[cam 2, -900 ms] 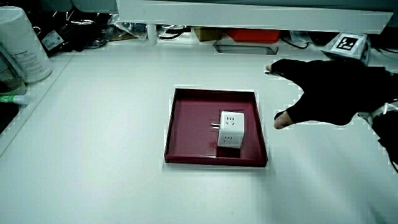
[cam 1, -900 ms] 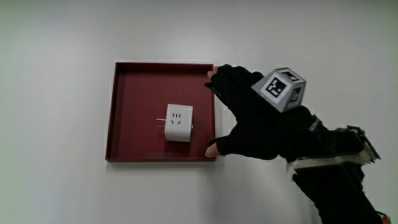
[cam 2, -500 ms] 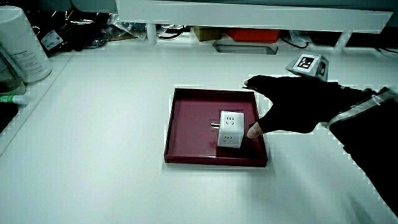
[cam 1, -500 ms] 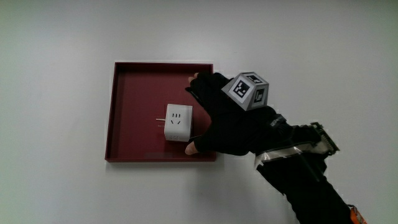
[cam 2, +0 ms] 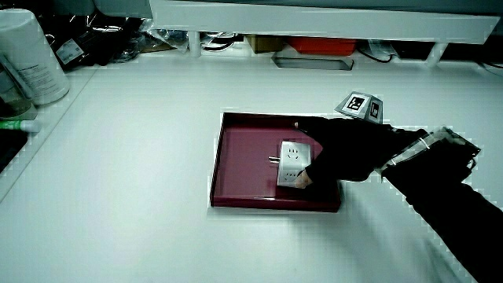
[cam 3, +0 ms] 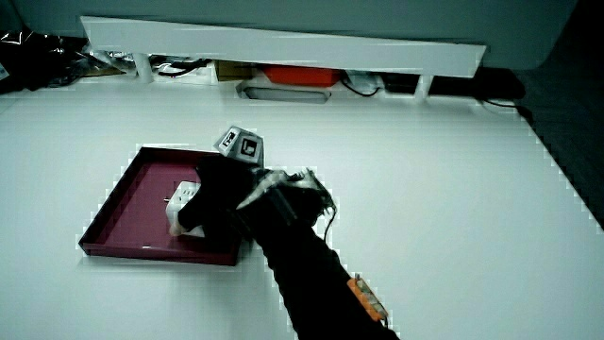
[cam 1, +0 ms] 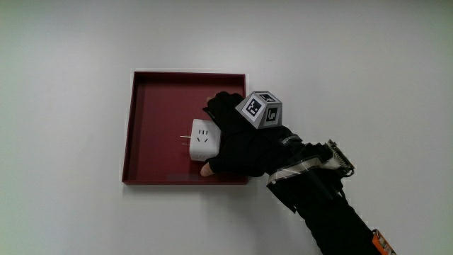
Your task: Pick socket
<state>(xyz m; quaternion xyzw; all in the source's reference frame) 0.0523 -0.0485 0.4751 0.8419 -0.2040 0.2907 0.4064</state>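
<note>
One white socket [cam 1: 204,139] is the whole job, and it sits in the dark red tray [cam 1: 152,117], its base apparently flat on the tray floor, with two small metal prongs poking out of the side turned away from the hand. The hand [cam 1: 241,145] is pressed up against it, thumb tip showing at the corner nearest the person and the other fingers curled round the corner farthest from the person, so I'd say the grip is on or very nearly on. In a side view the hand [cam 2: 338,149] covers one flank of the socket [cam 2: 291,163] completely. To my eye the reach is finished and the closing too; the lift out of the tray is what remains.

Outward from the hand, the tray rests on a plain white table [cam 1: 71,212]. A low white partition [cam 2: 314,17] runs along the table's edge farthest from the person, with cables and an orange-red box tucked under it, and a pale cylindrical container [cam 2: 27,55] stands off at a corner.
</note>
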